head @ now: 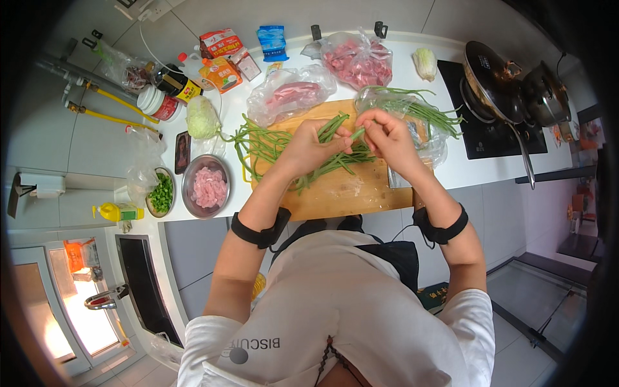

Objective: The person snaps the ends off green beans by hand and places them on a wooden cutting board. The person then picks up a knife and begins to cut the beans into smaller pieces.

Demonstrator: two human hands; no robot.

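Observation:
My left hand (316, 145) is closed around a bundle of green long beans above the wooden cutting board (382, 196). Close on its right, my right hand (384, 138) pinches the end of a bean between thumb and fingers. More long beans (263, 140) lie loose over the board's left part and beneath my hands. To the right of my right hand, further long beans (425, 113) stick out of a clear plastic bag (435, 152). Behind the board rest a bag of pale pink meat (295, 94) and a tied bag of cut red meat (358, 63).
Left of the board stand a metal bowl of sliced meat (209, 187), a bowl of chopped greens (162, 193), a phone (183, 152) and a cabbage (203, 117). Bottles and packets line the back left. A lidded pan (493, 82) sits on the black cooktop (503, 145) at right.

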